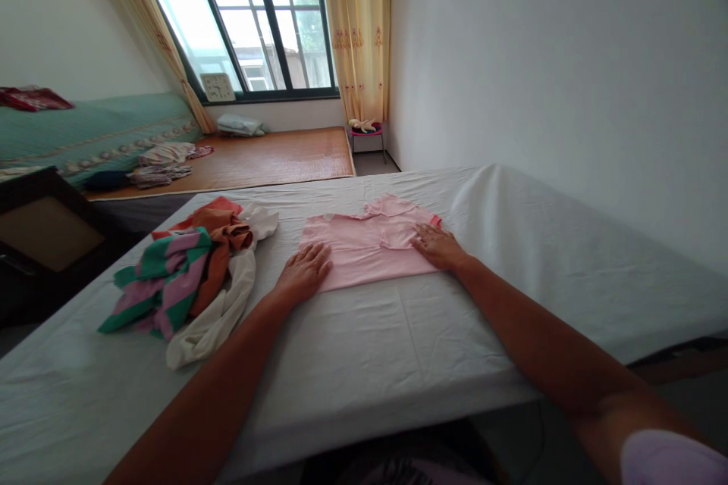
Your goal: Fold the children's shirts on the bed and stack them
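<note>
A pink shirt lies spread on the white-sheeted table, with one sleeve folded inward over its right part. My left hand rests flat on the shirt's left edge, fingers stretched out. On the right side, my right hand presses flat near the folded sleeve, its fingers extended. Left of my left hand is a loose heap of clothes: a green and pink striped garment, a rust-brown one and a cream one.
Beyond the table stands a bed with a brown mat, bearing crumpled clothes and a folded light-blue cloth. A dark cabinet is at the left. A small red stool stands by the white wall.
</note>
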The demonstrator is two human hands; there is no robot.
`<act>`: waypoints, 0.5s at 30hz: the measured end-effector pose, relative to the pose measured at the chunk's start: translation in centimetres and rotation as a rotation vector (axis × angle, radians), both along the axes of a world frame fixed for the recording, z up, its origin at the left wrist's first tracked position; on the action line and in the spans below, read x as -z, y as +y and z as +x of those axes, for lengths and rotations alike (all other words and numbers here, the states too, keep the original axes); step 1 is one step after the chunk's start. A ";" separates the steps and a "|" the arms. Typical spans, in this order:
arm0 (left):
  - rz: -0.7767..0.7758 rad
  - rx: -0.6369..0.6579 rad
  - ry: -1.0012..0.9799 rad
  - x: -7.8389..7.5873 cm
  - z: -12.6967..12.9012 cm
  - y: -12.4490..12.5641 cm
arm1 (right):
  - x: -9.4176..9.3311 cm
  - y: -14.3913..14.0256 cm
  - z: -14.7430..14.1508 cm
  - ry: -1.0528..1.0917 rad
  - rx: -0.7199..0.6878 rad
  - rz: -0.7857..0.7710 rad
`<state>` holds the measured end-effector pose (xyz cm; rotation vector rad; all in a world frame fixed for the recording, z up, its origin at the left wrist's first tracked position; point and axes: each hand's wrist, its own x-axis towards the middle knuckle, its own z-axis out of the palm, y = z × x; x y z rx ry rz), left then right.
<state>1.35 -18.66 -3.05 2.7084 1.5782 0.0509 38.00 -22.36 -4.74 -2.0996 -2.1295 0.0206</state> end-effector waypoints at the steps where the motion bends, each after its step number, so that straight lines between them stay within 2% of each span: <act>1: 0.006 -0.019 -0.002 0.1 -0.2 0.2 | 0.0 0.0 0.2 -0.002 0.020 -0.001; 5: 0.076 -0.094 -0.018 0.0 -0.6 0.5 | -0.1 -0.1 0.5 -0.036 0.084 0.062; 7: 0.166 -0.051 -0.050 -0.3 -0.3 0.2 | -0.3 -0.1 0.1 -0.061 0.037 0.150; 9: 0.232 0.037 -0.092 -0.5 0.3 -0.3 | -0.5 -0.2 -0.6 -0.062 -0.079 0.203; 12: 0.193 0.131 -0.114 -0.7 1.4 -0.9 | -0.4 -0.3 -1.9 -0.030 -0.240 0.139; 15: 0.086 0.138 -0.091 -0.5 1.7 -1.1 | -0.1 -0.3 -2.3 -0.002 -0.274 0.046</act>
